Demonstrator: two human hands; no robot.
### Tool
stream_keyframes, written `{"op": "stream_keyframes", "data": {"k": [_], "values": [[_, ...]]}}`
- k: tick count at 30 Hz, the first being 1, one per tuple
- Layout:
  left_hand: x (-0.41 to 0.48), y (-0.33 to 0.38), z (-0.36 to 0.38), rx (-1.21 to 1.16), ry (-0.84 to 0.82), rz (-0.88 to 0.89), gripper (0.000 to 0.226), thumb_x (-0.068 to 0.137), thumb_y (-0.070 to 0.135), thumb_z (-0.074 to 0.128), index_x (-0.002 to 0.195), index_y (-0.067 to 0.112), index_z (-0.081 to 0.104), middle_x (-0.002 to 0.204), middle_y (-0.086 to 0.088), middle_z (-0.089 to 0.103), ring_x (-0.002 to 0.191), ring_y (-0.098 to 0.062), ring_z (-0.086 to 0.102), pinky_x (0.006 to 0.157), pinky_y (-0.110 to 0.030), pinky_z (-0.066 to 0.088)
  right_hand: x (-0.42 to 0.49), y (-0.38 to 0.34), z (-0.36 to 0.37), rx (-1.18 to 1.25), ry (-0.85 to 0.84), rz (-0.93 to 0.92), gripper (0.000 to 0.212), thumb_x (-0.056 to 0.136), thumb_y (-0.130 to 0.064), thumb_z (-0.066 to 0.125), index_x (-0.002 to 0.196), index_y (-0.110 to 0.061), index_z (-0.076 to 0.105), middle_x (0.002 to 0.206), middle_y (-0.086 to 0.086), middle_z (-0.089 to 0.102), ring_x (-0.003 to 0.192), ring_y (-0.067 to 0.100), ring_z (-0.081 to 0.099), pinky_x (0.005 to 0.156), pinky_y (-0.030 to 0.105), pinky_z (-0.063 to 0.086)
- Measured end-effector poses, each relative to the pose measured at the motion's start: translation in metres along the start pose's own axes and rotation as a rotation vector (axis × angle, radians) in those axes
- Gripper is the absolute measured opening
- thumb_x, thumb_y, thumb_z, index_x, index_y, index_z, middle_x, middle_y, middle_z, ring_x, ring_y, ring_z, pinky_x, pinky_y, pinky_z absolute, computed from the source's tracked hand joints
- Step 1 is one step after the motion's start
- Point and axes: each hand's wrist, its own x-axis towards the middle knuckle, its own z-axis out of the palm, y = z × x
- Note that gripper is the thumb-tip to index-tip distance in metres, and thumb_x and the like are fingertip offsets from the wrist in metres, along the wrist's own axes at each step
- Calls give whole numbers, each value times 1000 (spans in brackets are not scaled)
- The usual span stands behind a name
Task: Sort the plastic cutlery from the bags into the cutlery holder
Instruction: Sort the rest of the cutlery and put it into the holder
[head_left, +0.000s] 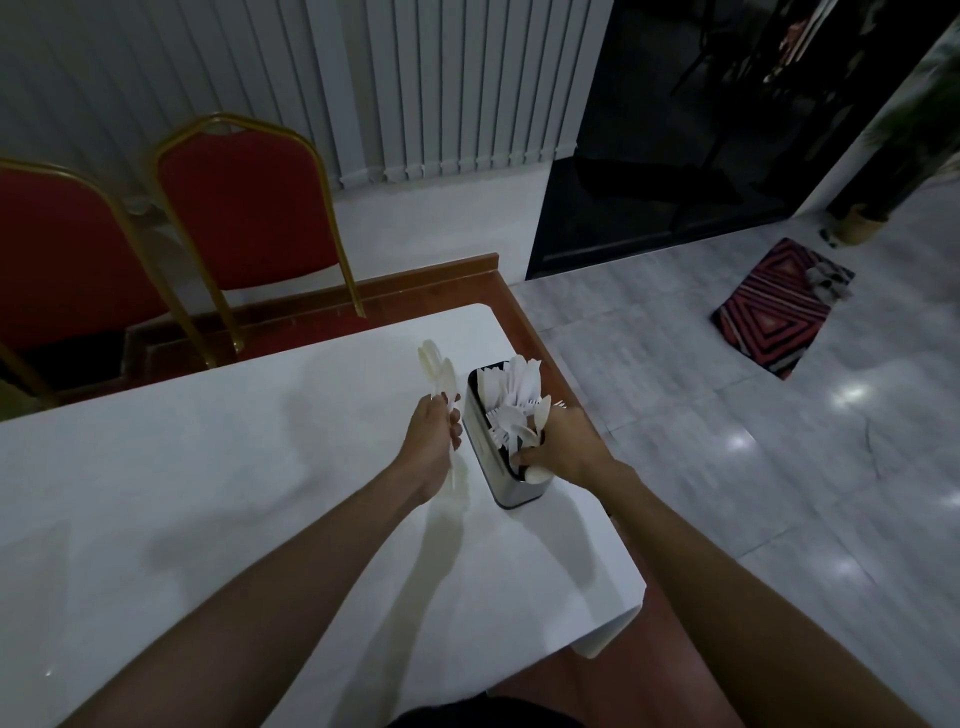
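Several spoons (439, 371) stand upright, clamped in left hand (434, 439) fingers, just left of the holder (511, 488) where right hand (563, 447) fingers pinch one.

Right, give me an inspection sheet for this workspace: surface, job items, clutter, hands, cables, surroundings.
Surface: white table, mostly bare.
Job's things: cutlery holder upright near the table's right edge, filled with white plastic cutlery; a bunch of white spoons held beside it. No bags in view.
Clutter: nothing seen.
Grippers: left hand closed around the spoons; right hand at the holder's near compartment, fingers on a white piece there.
Cables: nothing seen.
Surroundings: two red chairs with gold frames beyond the table, vertical blinds, tiled floor, patterned mat, dark doorway.
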Motion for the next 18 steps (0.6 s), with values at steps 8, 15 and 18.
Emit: {"op": "stream_keyframes", "data": {"k": [8,15,18], "values": [[-4,1,1,-8,-71,128,20,102,18,36,107,13,55,81,-1,53,77,-11,51,87,-28,45,2,13,-12,13,-58,-132,47,61,-37,86,100,-21,65,95,-5,68,81,10,58,61,16,45],[-11,-1,-1,-8,-49,160,22,100,17,44,87,26,60,89,1,63,92,-17,58,90,-31,45,-8,15,-12,129,-26,-136,61,62,-49,85,112,-27,58,104,-12,66,92,9,60,72,19,50],[-15,-2,-1,-25,-61,149,18,98,14,47,91,21,61,90,2,66,88,-11,61,80,-24,46,-12,13,-8,67,131,-194,37,72,-54,75,100,-30,67,97,-15,66,84,5,59,70,29,55]]}}
